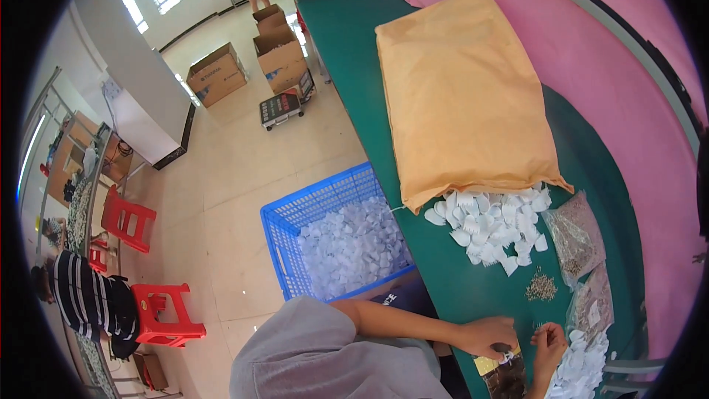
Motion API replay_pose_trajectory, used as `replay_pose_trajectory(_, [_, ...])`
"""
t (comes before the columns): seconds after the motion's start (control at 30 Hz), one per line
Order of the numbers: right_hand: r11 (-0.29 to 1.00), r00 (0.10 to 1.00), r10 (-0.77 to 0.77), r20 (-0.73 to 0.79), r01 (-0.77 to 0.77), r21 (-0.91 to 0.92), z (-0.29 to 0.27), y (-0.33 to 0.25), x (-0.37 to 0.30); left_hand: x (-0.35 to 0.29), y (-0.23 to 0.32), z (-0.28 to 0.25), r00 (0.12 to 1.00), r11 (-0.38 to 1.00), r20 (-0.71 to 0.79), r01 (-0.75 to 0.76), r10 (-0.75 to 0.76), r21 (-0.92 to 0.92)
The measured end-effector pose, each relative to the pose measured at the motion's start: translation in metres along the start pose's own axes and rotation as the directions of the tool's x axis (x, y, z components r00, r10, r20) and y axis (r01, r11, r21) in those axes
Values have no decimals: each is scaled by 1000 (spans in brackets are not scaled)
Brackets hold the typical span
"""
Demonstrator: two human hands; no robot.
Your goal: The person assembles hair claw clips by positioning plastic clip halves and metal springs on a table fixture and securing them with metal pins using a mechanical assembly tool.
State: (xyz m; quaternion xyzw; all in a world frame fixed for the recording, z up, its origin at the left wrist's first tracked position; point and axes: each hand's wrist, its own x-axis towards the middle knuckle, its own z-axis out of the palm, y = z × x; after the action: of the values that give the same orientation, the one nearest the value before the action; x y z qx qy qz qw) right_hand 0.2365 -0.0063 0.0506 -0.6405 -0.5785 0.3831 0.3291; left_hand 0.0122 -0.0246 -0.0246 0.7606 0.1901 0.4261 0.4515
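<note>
My left hand [489, 336] is bent over a small brass-coloured and dark fixture [504, 378] at the table's near edge. Its fingers close on a small white piece [507, 357] at the fixture's top. Just to the right, my right hand [548, 346] is raised with thumb and fingers pinched together; anything between them is too small to make out. Beyond the hands lies a little heap of tiny metal parts [541, 287]. White toothed plastic pieces [498, 225] spill from a big yellow sack [465, 96]. More white pieces [580, 369] are piled beside my right hand.
Clear bags of small parts [576, 240] line the right side of the green table [473, 292]. A blue crate [277, 251] full of white pieces stands left of it. Cartons [216, 77], a scale [281, 109] and red stools [166, 315] are on the floor; a person in stripes [85, 288] sits left.
</note>
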Motion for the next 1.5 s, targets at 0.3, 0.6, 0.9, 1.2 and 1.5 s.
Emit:
replay_pose_trajectory(0.3, [966, 975, -213, 59, 219, -136, 22, -52, -58, 3, 4, -39, 1000, 995, -3, 27, -27, 101])
replay_pose_trajectory(0.6, [980, 988, -150, 46, 155, -128, 20, -34, -75, 15, 13, -26, 981, 981, 57, 182, -185, 62])
replay_pose_trajectory(0.9, [967, 981, -179, 70, 189, -172, 22, -34, -81, 9, 16, -26, 984, 981, 54, 164, -170, 102])
replay_pose_trajectory(1.2, [940, 955, -269, -121, 233, -251, 41, -32, -88, 8, 12, -26, 983, 980, 31, 179, -182, 82])
replay_pose_trajectory(1.5, [988, 984, -101, -147, 81, -133, 43, -40, -87, 10, 15, -30, 985, 982, 51, 160, -165, 101])
